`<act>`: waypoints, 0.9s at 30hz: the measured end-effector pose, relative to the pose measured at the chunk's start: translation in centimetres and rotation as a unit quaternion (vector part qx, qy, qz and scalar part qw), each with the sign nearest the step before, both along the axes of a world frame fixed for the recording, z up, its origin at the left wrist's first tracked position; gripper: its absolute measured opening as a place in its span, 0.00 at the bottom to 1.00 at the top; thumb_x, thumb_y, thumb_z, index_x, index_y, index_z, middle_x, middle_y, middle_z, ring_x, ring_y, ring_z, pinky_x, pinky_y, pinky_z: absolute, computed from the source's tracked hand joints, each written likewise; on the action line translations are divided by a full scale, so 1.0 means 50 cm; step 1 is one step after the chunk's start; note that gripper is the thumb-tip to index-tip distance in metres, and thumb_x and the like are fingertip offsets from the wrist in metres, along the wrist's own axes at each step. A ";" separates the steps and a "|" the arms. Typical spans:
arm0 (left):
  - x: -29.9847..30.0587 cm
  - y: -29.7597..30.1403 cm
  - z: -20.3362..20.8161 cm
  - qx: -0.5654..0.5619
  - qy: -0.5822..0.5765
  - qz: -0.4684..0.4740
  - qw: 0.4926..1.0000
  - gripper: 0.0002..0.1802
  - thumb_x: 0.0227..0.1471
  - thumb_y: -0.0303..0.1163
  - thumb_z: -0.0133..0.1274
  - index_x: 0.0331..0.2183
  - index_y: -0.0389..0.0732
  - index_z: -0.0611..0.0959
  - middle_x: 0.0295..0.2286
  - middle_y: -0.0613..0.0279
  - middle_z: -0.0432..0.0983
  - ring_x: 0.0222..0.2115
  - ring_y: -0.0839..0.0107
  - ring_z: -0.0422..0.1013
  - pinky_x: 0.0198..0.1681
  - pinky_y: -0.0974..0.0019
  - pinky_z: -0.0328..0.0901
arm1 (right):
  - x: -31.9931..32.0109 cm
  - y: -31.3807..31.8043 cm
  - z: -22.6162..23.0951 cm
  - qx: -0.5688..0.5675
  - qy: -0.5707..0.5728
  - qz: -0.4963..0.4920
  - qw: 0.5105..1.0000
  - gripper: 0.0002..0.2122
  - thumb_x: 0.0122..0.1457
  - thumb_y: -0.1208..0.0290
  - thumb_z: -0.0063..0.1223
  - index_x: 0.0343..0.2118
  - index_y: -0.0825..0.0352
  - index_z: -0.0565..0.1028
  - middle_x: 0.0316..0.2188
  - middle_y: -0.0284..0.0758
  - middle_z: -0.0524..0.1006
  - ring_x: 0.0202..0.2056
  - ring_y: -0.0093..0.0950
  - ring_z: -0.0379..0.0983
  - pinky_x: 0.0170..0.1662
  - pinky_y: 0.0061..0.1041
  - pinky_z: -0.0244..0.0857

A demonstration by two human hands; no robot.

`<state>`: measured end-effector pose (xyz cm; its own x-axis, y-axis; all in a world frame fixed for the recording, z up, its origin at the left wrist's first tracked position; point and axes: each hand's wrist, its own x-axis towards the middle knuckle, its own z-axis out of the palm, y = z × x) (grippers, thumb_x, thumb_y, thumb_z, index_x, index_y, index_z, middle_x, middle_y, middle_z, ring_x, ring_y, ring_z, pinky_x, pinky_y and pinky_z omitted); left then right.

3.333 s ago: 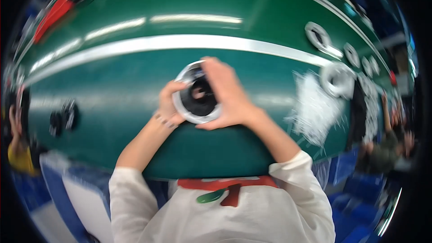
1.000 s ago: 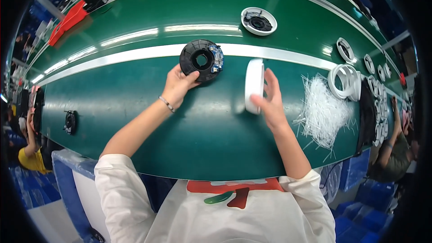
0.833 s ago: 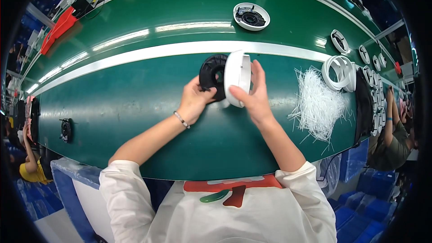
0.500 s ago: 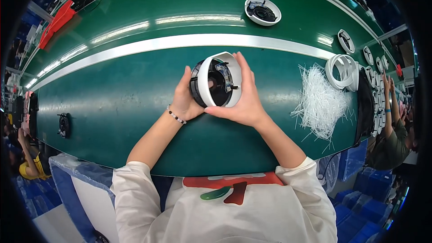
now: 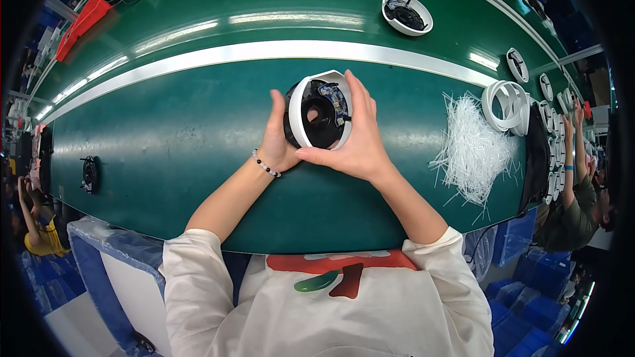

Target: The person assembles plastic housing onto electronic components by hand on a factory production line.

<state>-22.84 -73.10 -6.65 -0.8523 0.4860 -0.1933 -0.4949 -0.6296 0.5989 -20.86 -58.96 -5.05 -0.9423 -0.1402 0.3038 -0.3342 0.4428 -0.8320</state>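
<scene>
Both hands hold a round housing up over the green table. Its white shell (image 5: pixel 299 116) stands tilted on edge, with the open side facing up and right. Inside sits a black disc-shaped part (image 5: pixel 321 137) with a central hole, and a small blue circuit board (image 5: pixel 333 99) lies along its upper right. My left hand (image 5: pixel 278 137) cups the black underside from the left, thumb raised. My right hand (image 5: pixel 365 142) grips the white shell from the right, thumb along its lower rim and fingers behind the upper right edge.
A heap of thin white strips (image 5: pixel 471 152) lies right, beside stacked white rings (image 5: pixel 501 107). Another black part (image 5: pixel 90 174) rests far left. Beyond a pale rail (image 5: pixel 284 49), a similar white housing (image 5: pixel 407 14) sits on the green belt. Co-workers are at both sides.
The housing in my hands has turned, so its open side shows more fully. On the belt, the other white housing has shifted right.
</scene>
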 end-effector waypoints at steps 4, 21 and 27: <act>0.001 0.000 -0.001 0.040 0.027 -0.006 0.999 0.45 0.40 0.69 0.25 0.47 0.40 0.61 0.44 0.53 0.60 0.46 0.62 0.58 0.47 0.57 0.58 | -0.001 -0.002 0.008 0.021 0.015 0.009 1.000 0.53 0.25 0.53 0.65 0.52 0.71 0.44 0.49 0.48 0.49 0.51 0.43 0.45 0.52 0.39 0.46; 0.015 0.039 0.013 -0.034 -0.014 0.027 0.999 0.42 0.45 0.64 0.19 0.48 0.39 0.61 0.44 0.56 0.61 0.45 0.67 0.60 0.48 0.64 0.58 | -0.006 0.010 -0.017 0.060 0.027 0.002 0.998 0.51 0.22 0.53 0.64 0.49 0.77 0.49 0.47 0.49 0.51 0.47 0.45 0.49 0.48 0.40 0.49; 0.020 0.038 0.009 -0.047 0.003 0.014 0.999 0.41 0.45 0.64 0.20 0.48 0.40 0.61 0.44 0.57 0.61 0.45 0.67 0.60 0.47 0.64 0.59 | -0.005 0.018 -0.011 0.099 0.019 0.020 0.995 0.51 0.23 0.51 0.63 0.49 0.77 0.49 0.47 0.50 0.51 0.47 0.45 0.49 0.48 0.40 0.49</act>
<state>-21.85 -71.19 -6.22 -0.8661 0.4426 -0.2322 -0.4749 -0.5837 0.6586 -21.10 -58.03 -5.60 -0.9233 -0.2379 0.3017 -0.3842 0.5825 -0.7163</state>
